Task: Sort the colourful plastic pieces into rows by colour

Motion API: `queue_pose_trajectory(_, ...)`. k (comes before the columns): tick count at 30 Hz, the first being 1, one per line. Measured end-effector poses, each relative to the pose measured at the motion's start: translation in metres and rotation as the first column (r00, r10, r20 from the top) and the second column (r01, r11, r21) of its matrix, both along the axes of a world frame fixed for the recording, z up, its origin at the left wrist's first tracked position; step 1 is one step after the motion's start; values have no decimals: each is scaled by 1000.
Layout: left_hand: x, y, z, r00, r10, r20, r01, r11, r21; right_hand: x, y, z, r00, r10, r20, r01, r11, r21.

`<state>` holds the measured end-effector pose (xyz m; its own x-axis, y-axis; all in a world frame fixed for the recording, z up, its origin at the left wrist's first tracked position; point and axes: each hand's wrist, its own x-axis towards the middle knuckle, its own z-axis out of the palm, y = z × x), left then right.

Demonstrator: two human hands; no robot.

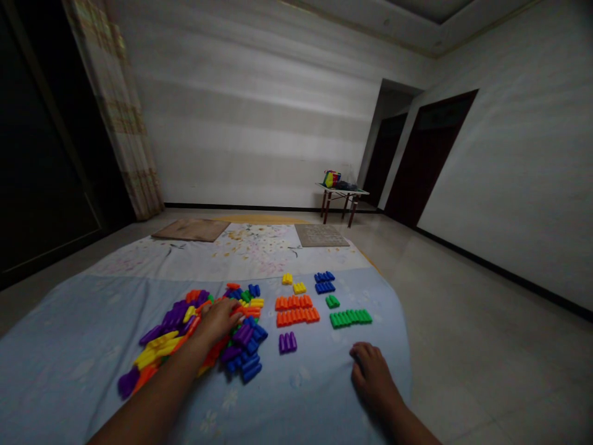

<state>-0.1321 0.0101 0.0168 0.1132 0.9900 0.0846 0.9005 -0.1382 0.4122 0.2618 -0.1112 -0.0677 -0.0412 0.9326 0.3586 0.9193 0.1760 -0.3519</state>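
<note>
My left hand (219, 322) reaches into a mixed pile of small rounded plastic toy pieces (173, 315) in purple, yellow, orange, blue and green. Its fingers are bent together at orange pieces (251, 311); what they grip is hidden. Resting on the cloth at the right, my right hand (372, 372) is loosely open and holds nothing. Between the hands, pieces lie sorted by colour: purple pieces (288, 342), two orange rows (297, 310), yellow pieces (293, 283), blue rows (325, 282) and green pieces (351, 317). The green row is nearest my right hand.
A pale blue and white flowered cloth (296, 395) covers the surface under the pieces. At its far end lie a brown mat (191, 229) and a grey-beige board (321, 235). Beyond stands a small table (343, 189) with a colourful bag (332, 178) on it.
</note>
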Motion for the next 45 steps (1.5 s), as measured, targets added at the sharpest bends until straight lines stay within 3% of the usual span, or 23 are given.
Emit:
queue_pose_trajectory(3,4,-3,6,997,-19,77,14,998,61,-2,16,10,999,-17,-37,15,998,-54)
queue_pose_trajectory(7,17,-6,8,981,-64,182,46,994,102,-19,33,11,998,-46,-45,47,999,23)
queue_pose_trajectory(14,44,-4,-10,950,-62,306,38,996,84,-42,31,-6,995,-52,90,39,989,143)
queue_pose_trajectory(22,67,14,-23,928,-17,372,11,1000,19,-45,29,-2,986,-100,130,78,983,164)
queue_pose_trajectory(30,78,22,-28,973,45,225,-33,998,-53,-48,28,4,990,-109,90,97,987,128)
queue_pose_trajectory(39,70,12,-12,995,43,-92,-48,997,-56,-47,27,6,991,-110,81,101,989,106)
queue_pose_trajectory(45,59,17,-3,984,3,-178,-14,998,-60,-48,27,5,989,-117,86,107,988,113)
